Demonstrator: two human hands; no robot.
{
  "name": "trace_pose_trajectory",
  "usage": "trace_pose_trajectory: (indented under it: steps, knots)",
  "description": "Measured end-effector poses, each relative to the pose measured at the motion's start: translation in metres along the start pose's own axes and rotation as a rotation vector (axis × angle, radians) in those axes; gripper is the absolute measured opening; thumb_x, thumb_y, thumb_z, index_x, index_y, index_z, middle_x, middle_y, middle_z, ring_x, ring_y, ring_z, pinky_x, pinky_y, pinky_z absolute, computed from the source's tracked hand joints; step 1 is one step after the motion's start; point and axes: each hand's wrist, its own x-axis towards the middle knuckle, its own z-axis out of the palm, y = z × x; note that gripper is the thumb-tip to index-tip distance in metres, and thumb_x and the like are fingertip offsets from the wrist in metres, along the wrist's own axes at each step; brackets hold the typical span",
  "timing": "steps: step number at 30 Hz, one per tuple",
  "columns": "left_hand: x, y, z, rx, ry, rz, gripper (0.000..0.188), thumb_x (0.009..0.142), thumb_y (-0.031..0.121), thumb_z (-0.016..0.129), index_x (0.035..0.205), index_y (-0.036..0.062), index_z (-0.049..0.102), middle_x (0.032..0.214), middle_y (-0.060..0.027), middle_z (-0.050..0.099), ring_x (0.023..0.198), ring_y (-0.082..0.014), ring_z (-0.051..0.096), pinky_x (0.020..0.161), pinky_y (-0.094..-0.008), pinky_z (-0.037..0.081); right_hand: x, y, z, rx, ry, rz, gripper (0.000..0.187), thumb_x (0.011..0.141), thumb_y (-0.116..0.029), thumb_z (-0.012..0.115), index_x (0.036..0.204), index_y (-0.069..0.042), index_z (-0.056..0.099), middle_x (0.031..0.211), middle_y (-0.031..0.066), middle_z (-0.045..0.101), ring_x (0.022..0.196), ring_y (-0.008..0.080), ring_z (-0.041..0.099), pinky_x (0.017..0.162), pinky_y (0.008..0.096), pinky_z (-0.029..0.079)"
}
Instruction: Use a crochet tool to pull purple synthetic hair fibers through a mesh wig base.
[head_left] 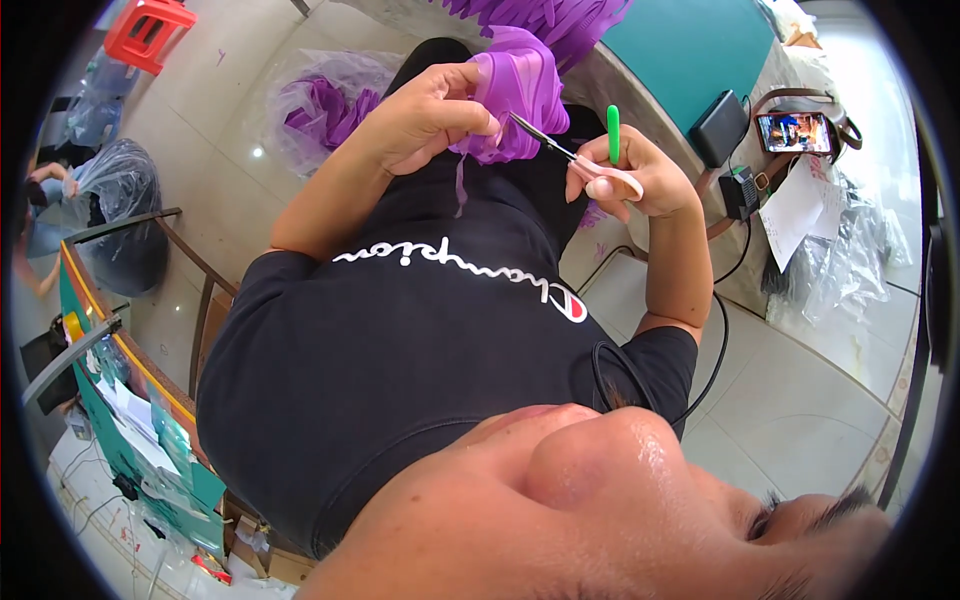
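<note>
My left hand [440, 115] pinches the lower edge of a bundle of thin purple fabric [515, 85], whose layers fan out above my lap. A narrow purple strip hangs below it. My right hand [640, 175] grips a pair of scissors [545, 138], my fingers at its pink handle loop. An upright green part sticks up beside those fingers; whether it belongs to the scissors I cannot tell. The blades point left into the front of the fabric, near my left fingertips. Whether they are cutting through a layer is too small to make out.
A larger purple pile [590, 25] lies at the far edge, beside a green tabletop [690, 50]. Left of my knees, a clear plastic bag [275, 95] holds more purple pieces. A phone [795, 132], black case [720, 128] and papers [795, 215] lie right. A red stool [145, 35] stands far left.
</note>
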Motion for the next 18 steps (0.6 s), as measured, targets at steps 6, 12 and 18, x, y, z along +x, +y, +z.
trace_pose_trajectory:
  steps: [6, 12, 18]
  knots:
    - [-0.0011, 0.0018, 0.0024, 0.001, -0.01, -0.01, 0.041, 0.073, -0.003, 0.058, 0.114, -0.0044, 0.055, 0.089, -0.0062, 0.061, 0.075, -0.0104, 0.058, 0.073, -0.0247, 0.049, -0.0007, 0.0, 0.0, -0.005, 0.022, 0.015, 0.037, 0.072, -0.025, 0.071, 0.079, 0.009, 0.061, 0.046, 0.0002, 0.047, 0.034, 0.0066, 0.043, 0.035, 0.0195, 0.029]
    - [-0.0029, 0.0059, 0.0002, -0.037, -0.06, -0.071, 0.045, 0.072, -0.003, 0.058, 0.117, -0.0049, 0.053, 0.089, -0.0075, 0.061, 0.074, -0.0111, 0.058, 0.073, -0.0252, 0.049, -0.0008, 0.0006, -0.0017, 0.0, -0.001, 0.037, 0.03, 0.073, -0.017, 0.072, 0.081, 0.01, 0.062, 0.051, 0.0007, 0.05, 0.036, 0.0062, 0.044, 0.036, 0.0189, 0.03]
    - [-0.0016, 0.004, -0.0035, -0.066, -0.062, -0.117, 0.046, 0.073, -0.001, 0.058, 0.118, -0.0064, 0.052, 0.087, -0.0086, 0.062, 0.073, -0.0122, 0.06, 0.073, -0.0261, 0.05, -0.0008, -0.0019, -0.001, -0.022, 0.002, 0.052, 0.026, 0.073, -0.014, 0.072, 0.082, 0.009, 0.063, 0.051, 0.0004, 0.051, 0.037, 0.0055, 0.045, 0.035, 0.0178, 0.031]
